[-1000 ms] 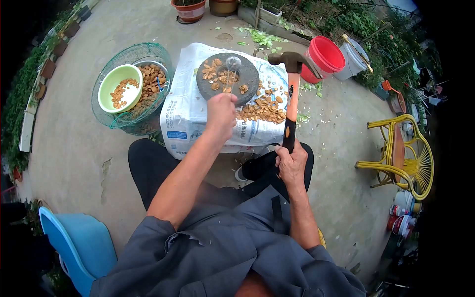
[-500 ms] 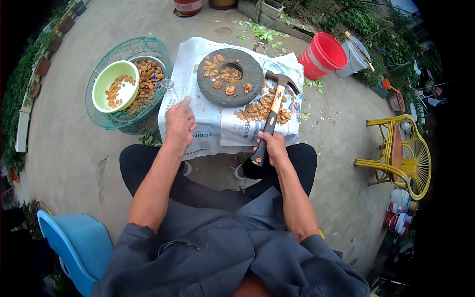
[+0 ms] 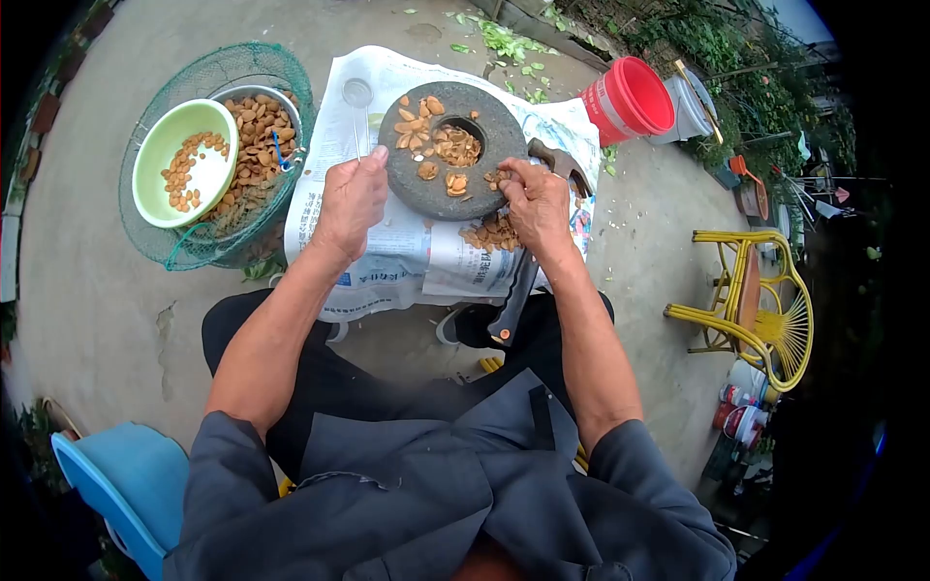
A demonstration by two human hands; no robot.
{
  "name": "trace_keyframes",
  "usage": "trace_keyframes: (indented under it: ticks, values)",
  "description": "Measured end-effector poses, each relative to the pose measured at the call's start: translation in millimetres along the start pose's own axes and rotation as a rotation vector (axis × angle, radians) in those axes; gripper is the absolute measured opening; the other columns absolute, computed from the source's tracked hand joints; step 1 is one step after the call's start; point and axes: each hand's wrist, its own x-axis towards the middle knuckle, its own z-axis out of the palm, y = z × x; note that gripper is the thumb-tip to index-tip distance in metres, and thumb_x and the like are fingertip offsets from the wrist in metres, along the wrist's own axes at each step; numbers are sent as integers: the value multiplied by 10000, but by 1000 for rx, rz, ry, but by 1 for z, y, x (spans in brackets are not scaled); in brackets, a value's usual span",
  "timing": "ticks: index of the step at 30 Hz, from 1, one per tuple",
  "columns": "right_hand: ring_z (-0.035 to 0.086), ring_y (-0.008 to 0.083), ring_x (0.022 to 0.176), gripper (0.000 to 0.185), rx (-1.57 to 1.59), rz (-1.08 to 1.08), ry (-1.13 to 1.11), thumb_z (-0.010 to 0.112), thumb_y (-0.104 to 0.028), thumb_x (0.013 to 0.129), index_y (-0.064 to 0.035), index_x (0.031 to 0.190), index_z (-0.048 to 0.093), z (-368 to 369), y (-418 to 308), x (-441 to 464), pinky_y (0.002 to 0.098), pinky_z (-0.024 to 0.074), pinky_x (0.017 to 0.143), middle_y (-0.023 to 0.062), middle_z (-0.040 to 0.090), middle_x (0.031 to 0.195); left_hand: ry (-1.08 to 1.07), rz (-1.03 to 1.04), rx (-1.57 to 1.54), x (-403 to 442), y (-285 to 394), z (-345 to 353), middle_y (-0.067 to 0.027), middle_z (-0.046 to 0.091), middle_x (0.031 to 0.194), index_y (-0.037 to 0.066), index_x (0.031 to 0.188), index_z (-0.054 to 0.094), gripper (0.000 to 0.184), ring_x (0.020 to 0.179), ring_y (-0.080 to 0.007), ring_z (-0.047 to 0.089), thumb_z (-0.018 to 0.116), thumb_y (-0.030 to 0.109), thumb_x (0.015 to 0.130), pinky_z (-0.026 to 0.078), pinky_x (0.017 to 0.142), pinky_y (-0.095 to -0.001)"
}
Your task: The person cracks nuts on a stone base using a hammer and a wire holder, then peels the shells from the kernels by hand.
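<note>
A: Where are the nuts (image 3: pixel 456 182)?
B: On the stone (image 3: pixel 415 192), around its hollow, several split; fragments lie in the hollow.

A: The right hand (image 3: pixel 536 201)?
B: At the stone's right edge, fingers bent almost together over a nut. Whether they grip it cannot be told.

A: The left hand (image 3: pixel 351 205)?
B: Fingers closed round the handle of the strainer (image 3: pixel 356 94), which is held over the newspaper (image 3: pixel 380 259), left of the stone.

A: The hammer (image 3: pixel 513 304)?
B: Head right of the stone, handle passing below the right wrist; not gripped, as far as seen.

A: Progress?
B: Judged partial. Kernels (image 3: pixel 181 178) sit in the bowl (image 3: pixel 146 184) and broken shells (image 3: pixel 491 233) lie on the newspaper. Outstanding: the pieces on the stone, and a large stock (image 3: pixel 262 129), apparently whole, in the basin (image 3: pixel 231 94) beside the bowl.
</note>
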Motion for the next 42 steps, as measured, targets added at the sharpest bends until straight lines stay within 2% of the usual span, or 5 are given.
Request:
trace_keyframes:
  ticks: [10, 22, 28, 34, 42]
  values:
    - [653, 259, 627, 196, 86, 145, 39, 632, -75, 837, -13, 1020, 665, -2, -4, 3, 353, 508, 629, 142, 664, 698, -39, -10, 20, 13, 2, 5, 62, 323, 567, 172, 639, 344, 471, 460, -34, 235, 560, 381, 1002, 207, 402, -208]
    - [663, 156, 667, 172, 229, 216, 128, 658, -94, 826, 4, 965, 686, 11, 13, -1, 306, 517, 631, 131, 679, 711, -59, -18, 43, 15, -1, 4, 65, 324, 564, 175, 641, 348, 471, 456, -34, 239, 576, 392, 990, 220, 398, -203]
    - [671, 233, 678, 159, 91, 244, 146, 650, -67, 801, -12, 947, 681, 3, 7, -7, 331, 525, 643, 143, 676, 750, -55, -21, 21, 15, 3, 4, 68, 321, 567, 175, 646, 355, 460, 458, -30, 237, 566, 381, 1000, 214, 400, -200]
    - [654, 318, 744, 156, -216, -32, 187, 650, -40, 787, -71, 930, 704, -6, -11, -2, 396, 510, 650, 142, 648, 788, -70, -22, 21, 14, 2, 1, 72, 320, 570, 179, 651, 357, 454, 460, -27, 237, 562, 380, 1003, 215, 402, -197]
    - [653, 319, 721, 126, -220, -154, 77, 645, -48, 816, -74, 915, 718, -2, -13, 9, 412, 509, 630, 130, 644, 795, -63, -15, 21, 14, 3, -2, 68, 331, 572, 175, 657, 359, 452, 458, -28, 249, 559, 384, 1003, 227, 400, -194]
